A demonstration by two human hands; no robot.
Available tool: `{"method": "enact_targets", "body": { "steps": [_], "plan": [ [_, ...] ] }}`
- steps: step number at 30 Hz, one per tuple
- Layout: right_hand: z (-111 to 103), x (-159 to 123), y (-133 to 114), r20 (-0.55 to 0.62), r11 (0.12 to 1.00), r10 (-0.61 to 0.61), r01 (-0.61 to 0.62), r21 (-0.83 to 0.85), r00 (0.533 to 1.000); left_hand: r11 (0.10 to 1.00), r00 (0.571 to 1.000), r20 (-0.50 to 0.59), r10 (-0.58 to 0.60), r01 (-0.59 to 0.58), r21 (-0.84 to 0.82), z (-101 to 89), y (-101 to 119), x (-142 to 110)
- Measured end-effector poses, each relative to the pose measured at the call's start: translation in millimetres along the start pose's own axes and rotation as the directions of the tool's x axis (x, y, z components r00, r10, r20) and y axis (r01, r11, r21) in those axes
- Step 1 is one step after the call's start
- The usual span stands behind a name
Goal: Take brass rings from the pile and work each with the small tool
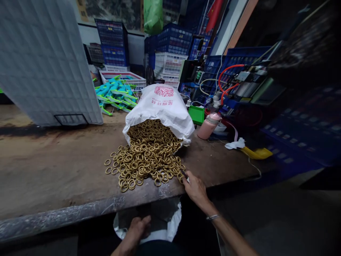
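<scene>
A heap of brass-coloured rings (149, 158) spills from the mouth of a white sack (162, 106) lying on the workbench. At the heap's near right edge, my right hand (195, 188) is closed on a small dark-tipped tool (183, 174). The tool's tip is at a ring, and most of its handle is hidden in my fingers. Below the bench edge, my left hand (137, 229) is over an open white bag (174, 222). Its fingers are curled together, and whatever they may hold does not show.
A pale upright panel (48, 64) stands on the left of the workbench (61, 177). Blue-green plastic parts (117, 92) lie behind it. On the right are a pink bottle (209, 126), a green tray (196, 114) and a device with red hoses (243, 85). Stacked crates (170, 64) fill the back.
</scene>
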State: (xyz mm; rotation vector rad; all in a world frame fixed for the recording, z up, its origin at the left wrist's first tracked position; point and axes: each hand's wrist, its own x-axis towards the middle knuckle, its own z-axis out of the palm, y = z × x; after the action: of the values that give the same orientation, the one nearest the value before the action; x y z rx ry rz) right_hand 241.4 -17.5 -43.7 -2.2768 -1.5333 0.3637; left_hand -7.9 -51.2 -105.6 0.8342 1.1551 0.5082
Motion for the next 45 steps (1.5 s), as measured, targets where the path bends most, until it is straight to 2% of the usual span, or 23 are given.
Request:
{"method": "enact_targets", "body": {
  "steps": [1,3,5,6,8,10,12,18,23,26,28,30,32,33,34,36,37,40,42,45],
  "plan": [
    [0,-1,-2,0.002,0.996,-0.007,0.007,0.094,1.000,1.000,1.000,0.005,0.007,-0.007,-0.004,7.5,7,-2],
    [-1,-5,-11,0.022,0.940,-0.035,0.025,0.339,0.999,0.995,0.995,0.032,0.098,-0.097,-0.028,23.8,25,-6],
    [0,-13,-26,0.092,0.812,-0.045,-0.017,0.583,0.995,0.977,0.978,0.026,0.207,-0.205,-0.065,39.0,47,-10],
    [0,-19,-35,0.141,0.732,-0.047,-0.062,0.678,0.989,0.961,0.966,-0.017,0.260,-0.260,-0.090,45.2,58,-12],
    [1,-30,-51,0.249,0.596,-0.068,-0.161,0.787,0.966,0.927,0.932,-0.096,0.348,-0.358,-0.112,53.9,74,-13],
    [3,-38,-62,0.313,0.493,-0.090,-0.231,0.839,0.945,0.909,0.913,-0.138,0.384,-0.400,-0.114,57.6,83,-13],
    [5,-43,-67,0.351,0.434,-0.105,-0.275,0.858,0.931,0.910,0.911,-0.147,0.386,-0.402,-0.098,57.5,84,-12],
    [11,-44,-65,0.407,0.446,-0.134,-0.312,0.839,0.903,0.936,0.924,-0.175,0.339,-0.350,-0.036,55.2,82,-14],
    [20,-43,-66,0.424,0.349,-0.123,-0.361,0.865,0.897,0.953,0.939,-0.192,0.286,-0.300,-0.050,62.3,86,-17],
    [22,-40,-66,0.424,0.388,-0.163,-0.337,0.858,0.891,0.951,0.925,-0.241,0.295,-0.309,-0.025,63.5,86,-16],
    [21,-36,-63,0.400,0.462,-0.198,-0.275,0.843,0.895,0.930,0.890,-0.273,0.365,-0.363,0.060,61.4,85,-14],
    [17,-32,-60,0.343,0.528,-0.235,-0.177,0.831,0.910,0.859,0.814,-0.279,0.509,-0.461,0.223,57.9,84,-13],
    [14,-29,-57,0.281,0.586,-0.272,-0.073,0.807,0.920,0.741,0.726,-0.223,0.651,-0.543,0.396,54.8,83,-13],
    [13,-28,-56,0.262,0.613,-0.288,-0.033,0.789,0.921,0.687,0.696,-0.182,0.694,-0.565,0.458,53.9,82,-13],
    [11,-27,-56,0.253,0.638,-0.299,-0.004,0.770,0.920,0.652,0.685,-0.145,0.714,-0.574,0.495,53.4,83,-13],
    [10,-27,-55,0.252,0.674,-0.304,0.020,0.738,0.919,0.648,0.702,-0.116,0.703,-0.564,0.511,53.8,84,-13],
    [10,-27,-56,0.250,0.684,-0.297,0.022,0.729,0.922,0.680,0.730,-0.117,0.674,-0.549,0.486,54.4,85,-13],
    [11,-29,-56,0.239,0.692,-0.264,0.011,0.722,0.934,0.859,0.880,-0.090,0.467,-0.427,0.282,55.8,89,-13],
    [11,-30,-57,0.237,0.690,-0.250,0.001,0.724,0.939,0.941,0.947,-0.009,0.322,-0.319,0.112,55.0,89,-13],
    [12,-32,-58,0.273,0.696,-0.241,-0.031,0.717,0.931,0.967,0.963,0.093,0.252,-0.246,-0.064,51.5,86,-12]
  ]
}}
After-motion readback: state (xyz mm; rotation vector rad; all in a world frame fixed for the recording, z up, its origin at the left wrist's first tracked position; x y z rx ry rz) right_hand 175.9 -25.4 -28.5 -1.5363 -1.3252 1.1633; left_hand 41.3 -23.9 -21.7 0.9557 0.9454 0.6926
